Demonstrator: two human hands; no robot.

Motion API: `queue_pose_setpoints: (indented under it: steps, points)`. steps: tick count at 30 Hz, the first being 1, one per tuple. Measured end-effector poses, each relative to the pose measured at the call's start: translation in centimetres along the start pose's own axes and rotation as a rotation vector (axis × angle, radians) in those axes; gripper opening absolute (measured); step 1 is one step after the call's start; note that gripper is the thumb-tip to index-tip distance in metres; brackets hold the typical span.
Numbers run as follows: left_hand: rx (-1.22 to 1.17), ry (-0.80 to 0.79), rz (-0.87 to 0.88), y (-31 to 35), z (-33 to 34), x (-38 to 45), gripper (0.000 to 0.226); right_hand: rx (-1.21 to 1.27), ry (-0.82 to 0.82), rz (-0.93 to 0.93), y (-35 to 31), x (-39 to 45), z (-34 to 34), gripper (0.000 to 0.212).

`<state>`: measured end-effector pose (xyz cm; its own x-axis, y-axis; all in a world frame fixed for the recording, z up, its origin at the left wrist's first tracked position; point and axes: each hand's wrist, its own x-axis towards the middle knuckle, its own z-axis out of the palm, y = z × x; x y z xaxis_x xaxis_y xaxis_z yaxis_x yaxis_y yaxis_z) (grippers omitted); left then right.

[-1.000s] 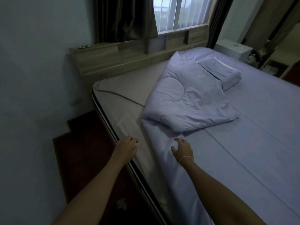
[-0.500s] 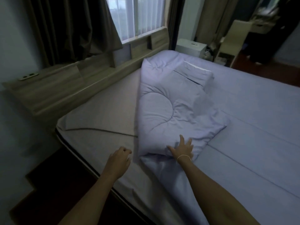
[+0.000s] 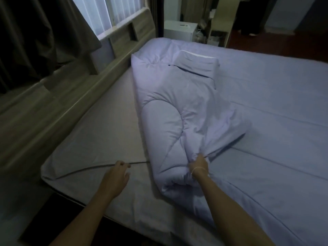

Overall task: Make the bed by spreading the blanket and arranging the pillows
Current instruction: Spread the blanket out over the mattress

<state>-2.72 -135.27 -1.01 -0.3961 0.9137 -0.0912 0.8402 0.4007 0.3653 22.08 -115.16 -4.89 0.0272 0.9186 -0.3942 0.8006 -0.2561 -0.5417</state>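
Blanket (image 3: pixel 177 110) lies folded mid-frame on the bed (image 3: pixel 275 96), pillow (image 3: pixel 197 65) on its far end. Bare mattress strip at left up to the headboard (image 3: pixel 71 89); flat sheet open at right. Right hand (image 3: pixel 198 164) fisted on the blanket's near fold. Left hand (image 3: pixel 117 176) loosely curled, empty, over the mattress.

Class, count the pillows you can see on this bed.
1: a single pillow lies at the far end of the folded blanket, near the headboard. Others could be hidden under the blanket.
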Motion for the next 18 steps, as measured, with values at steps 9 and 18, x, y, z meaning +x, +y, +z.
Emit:
queue_pose_setpoints:
  steps: [9,18]
  points:
    - [-0.115,-0.076,0.217,6.1,-2.1,8.8,0.052,-0.336,-0.246,-0.503,-3.0,-10.2,4.1,0.023]
    - [0.012,-0.372,0.152,6.7,4.8,13.5,0.062,-0.040,-0.231,-0.527,-1.5,-15.6,4.9,0.028]
